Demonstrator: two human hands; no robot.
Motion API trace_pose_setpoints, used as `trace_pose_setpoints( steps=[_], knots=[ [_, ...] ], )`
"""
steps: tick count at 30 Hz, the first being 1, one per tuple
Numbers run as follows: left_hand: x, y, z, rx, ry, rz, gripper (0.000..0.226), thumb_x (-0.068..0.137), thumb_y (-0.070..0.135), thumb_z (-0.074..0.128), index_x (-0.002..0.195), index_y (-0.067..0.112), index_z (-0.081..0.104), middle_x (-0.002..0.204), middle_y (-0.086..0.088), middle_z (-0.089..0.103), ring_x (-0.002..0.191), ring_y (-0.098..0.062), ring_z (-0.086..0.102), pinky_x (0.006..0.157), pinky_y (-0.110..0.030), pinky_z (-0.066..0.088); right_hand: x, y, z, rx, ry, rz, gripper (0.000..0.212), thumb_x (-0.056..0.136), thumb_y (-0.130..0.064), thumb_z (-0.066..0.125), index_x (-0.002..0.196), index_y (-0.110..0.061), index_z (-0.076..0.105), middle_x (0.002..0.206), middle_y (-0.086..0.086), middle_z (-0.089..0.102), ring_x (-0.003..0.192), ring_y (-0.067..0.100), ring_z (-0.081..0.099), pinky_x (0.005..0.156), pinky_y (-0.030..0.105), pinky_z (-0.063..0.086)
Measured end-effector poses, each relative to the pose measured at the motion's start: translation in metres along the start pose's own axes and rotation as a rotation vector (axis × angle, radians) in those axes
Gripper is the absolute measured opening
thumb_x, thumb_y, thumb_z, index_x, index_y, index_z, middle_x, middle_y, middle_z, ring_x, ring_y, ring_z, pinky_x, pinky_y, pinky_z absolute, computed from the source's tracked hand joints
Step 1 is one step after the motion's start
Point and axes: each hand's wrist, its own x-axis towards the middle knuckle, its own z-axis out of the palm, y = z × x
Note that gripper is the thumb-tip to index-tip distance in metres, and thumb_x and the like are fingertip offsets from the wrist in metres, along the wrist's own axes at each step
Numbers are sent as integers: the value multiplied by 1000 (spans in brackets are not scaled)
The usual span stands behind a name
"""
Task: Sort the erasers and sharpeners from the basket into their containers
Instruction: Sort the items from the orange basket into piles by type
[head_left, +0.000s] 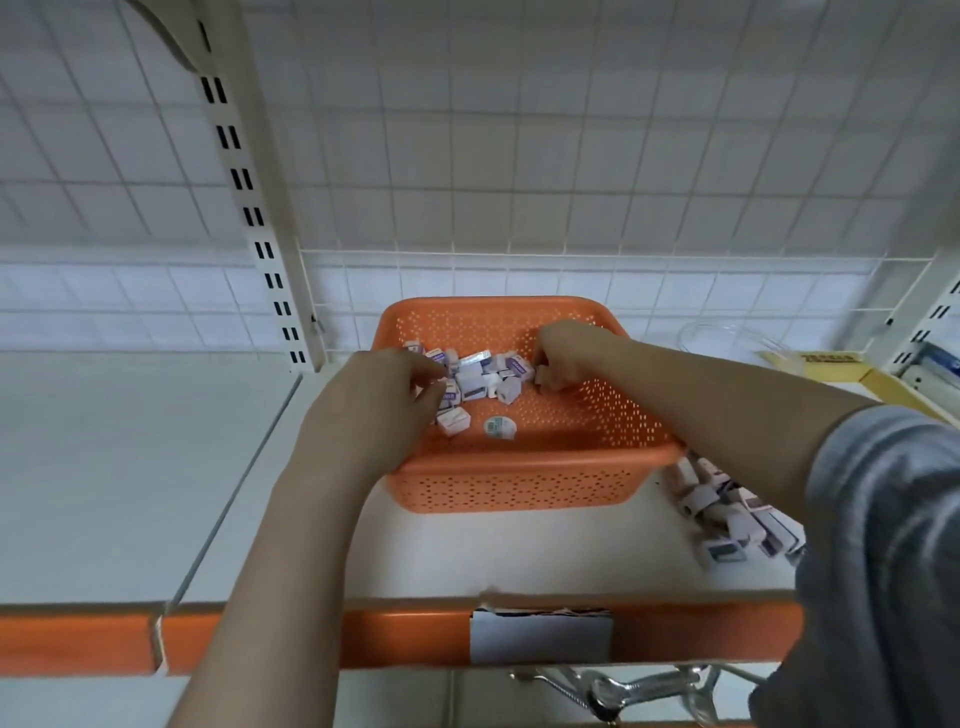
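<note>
Shelf-top basket: erasers between both hands.

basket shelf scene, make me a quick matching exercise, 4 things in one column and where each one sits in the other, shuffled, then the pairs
Things:
1. round white item
2. orange basket
3. loose pile of small boxed items
4. clear container

Places:
A. on the shelf, to the right of the basket, under the right forearm
B. behind the basket's right rear corner
C. on the basket floor, near its front wall
D. in the middle of the shelf, with both hands inside it

Pairs: 1-C, 2-D, 3-A, 4-B
</note>
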Motion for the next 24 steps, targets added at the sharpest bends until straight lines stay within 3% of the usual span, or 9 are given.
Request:
trace_pose_setpoints(
  steps=[4, 6, 8, 10, 12, 15, 17, 20, 24],
  knots=[
    [8, 2, -3, 75, -30, 29, 27, 94, 27, 51, 116, 26, 65, 108, 2, 68, 98, -16, 60, 80, -30, 48, -3, 0, -9, -26, -11, 12, 31, 76, -19, 73, 103, -6, 65, 87, 2, 57, 91, 24, 57, 70, 27, 42],
    [21, 6, -2, 96, -87, 58, 25, 94, 25, 51, 111, 22, 68, 106, 2, 68, 97, -17, 61, 82, -32, 50, -17, 4, -23, 31, 88, 21, 16, 78, -21, 71, 84, -9, 62, 75, 0, 53, 83, 22, 55, 63, 25, 38],
    [41, 11, 4, 84, -177, 108, 20, 92, 23, 53, 97, 18, 72, 98, -1, 71, 90, -20, 64, 82, -34, 52, -40, 12, -36, 193, 227, 31, 20, 81, -24, 67, 70, -9, 59, 71, 3, 55, 78, 23, 56, 59, 26, 38],
    [65, 17, 13, 68, -276, 163, 16, 90, 24, 57, 87, 21, 72, 92, 2, 71, 85, -18, 64, 75, -30, 52, -69, 21, -42, 366, 391, 32, 21, 83, -27, 66, 78, -7, 66, 78, 4, 62, 78, 21, 58, 63, 26, 42],
    [85, 23, 24, 54, -387, 177, 16, 89, 28, 60, 98, 21, 73, 94, 12, 66, 85, -10, 61, 67, -16, 45, -103, 26, -36, 563, 529, 17, 17, 83, -30, 68, 89, -14, 70, 83, -1, 65, 78, 13, 59, 63, 19, 43],
    [109, 30, 44, 74, -475, 151, 27, 86, 30, 65, 103, 10, 72, 103, -2, 70, 87, -19, 64, 76, -33, 55, -148, 25, -11, 883, 701, 50, 13, 81, -32, 71, 92, -25, 69, 82, -9, 69, 77, 3, 63, 70, 14, 47],
    [117, 35, 57, 163, -484, 123, 37, 83, 36, 67, 99, 2, 71, 97, -11, 70, 81, -23, 62, 75, -34, 52, -168, 25, 7, 1002, 808, 108, 9, 81, -31, 72, 89, -31, 68, 78, -13, 67, 76, -2, 62, 69, 7, 45],
    [117, 44, 75, 282, -465, 120, 45, 79, 43, 70, 92, 0, 67, 86, -10, 65, 79, -22, 58, 72, -32, 47, -185, 29, 24, 1097, 919, 193, 18, 81, -23, 71, 82, -38, 62, 70, -15, 63, 71, -9, 60, 66, 2, 42],
    [113, 50, 84, 449, -376, 128, 32, 73, 32, 78, 70, 11, 54, 67, 0, 51, 75, -22, 56, 65, -31, 47, -193, 42, 37, 1119, 907, 301, 14, 81, -25, 72, 94, -26, 67, 68, -13, 60, 69, -9, 58, 63, 2, 40]
  ],
)
